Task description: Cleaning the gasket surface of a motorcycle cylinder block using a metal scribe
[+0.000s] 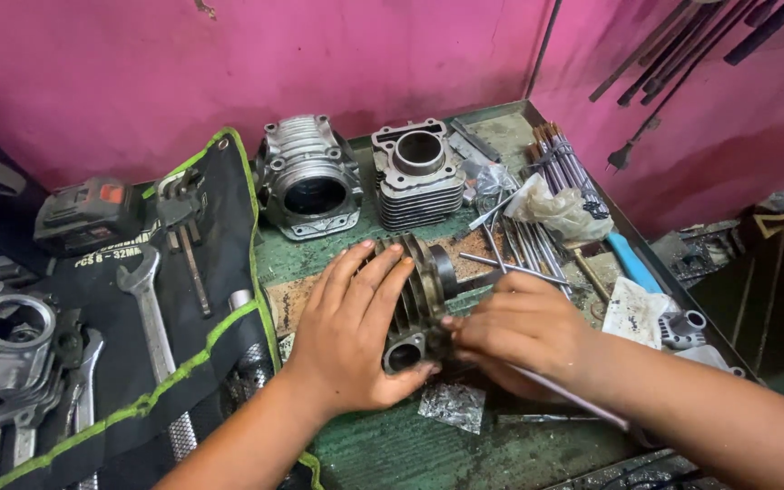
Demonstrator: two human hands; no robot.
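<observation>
A dark, finned engine cylinder (426, 289) lies on its side in the middle of a green workbench (392, 449). My left hand (356, 331) is spread over its left side and grips it, thumb under the round port at its near end. My right hand (519, 331) is closed at the cylinder's right side, fingertips pinching near that port. What the right fingers hold is hidden.
Two more finned cylinders (308, 177) (417, 172) stand at the back against a pink wall. A black tool roll with spanners (151, 313) lies left, beside an engine head (6, 349). Metal rods (514, 245), a plastic bag (560, 210) and a blue-handled tool (632, 263) lie right.
</observation>
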